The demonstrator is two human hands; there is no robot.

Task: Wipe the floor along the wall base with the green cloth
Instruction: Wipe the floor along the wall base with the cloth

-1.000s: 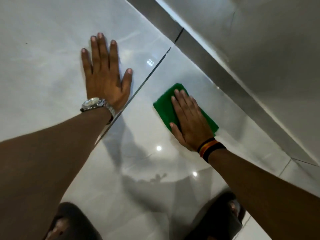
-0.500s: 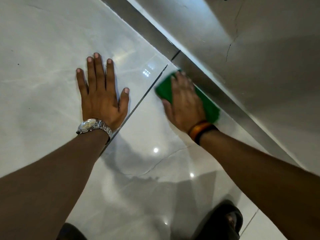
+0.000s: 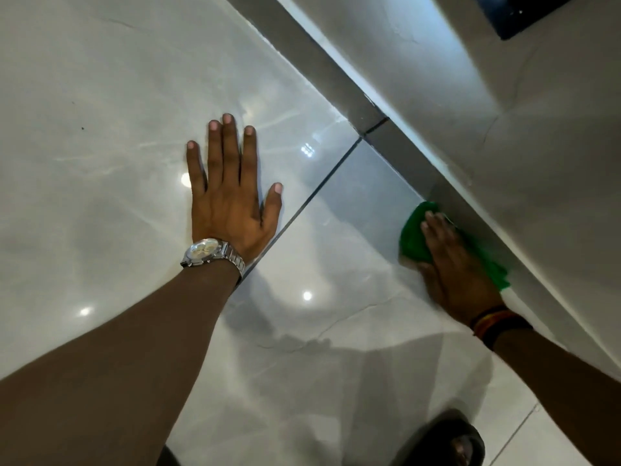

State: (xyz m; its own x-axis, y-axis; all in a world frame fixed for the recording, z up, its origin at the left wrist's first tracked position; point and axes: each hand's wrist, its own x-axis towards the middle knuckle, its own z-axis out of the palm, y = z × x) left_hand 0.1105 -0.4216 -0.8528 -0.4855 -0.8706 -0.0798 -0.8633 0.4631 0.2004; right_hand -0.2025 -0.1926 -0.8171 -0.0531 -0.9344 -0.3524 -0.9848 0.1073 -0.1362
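Note:
The green cloth [image 3: 412, 237] lies flat on the glossy white floor tile [image 3: 336, 250], its far edge against the grey skirting [image 3: 403, 153] at the foot of the wall. My right hand [image 3: 453, 267] presses down on the cloth with fingers together, covering its middle; green shows at the front and at the right side [image 3: 494, 267]. My left hand [image 3: 232, 200] rests palm down on the neighbouring tile with fingers spread, holding nothing, a silver watch [image 3: 210, 252] on the wrist.
The white wall [image 3: 504, 129] runs diagonally from top centre to the right edge. A dark tile joint [image 3: 316, 193] runs from the skirting toward my left wrist. A dark sandal on my foot [image 3: 450, 442] is at the bottom right. A dark object [image 3: 524, 11] sits at the top right.
My right hand has slid the cloth from the open tile to the skirting and then back along the wall base. My left hand stays planted on the floor.

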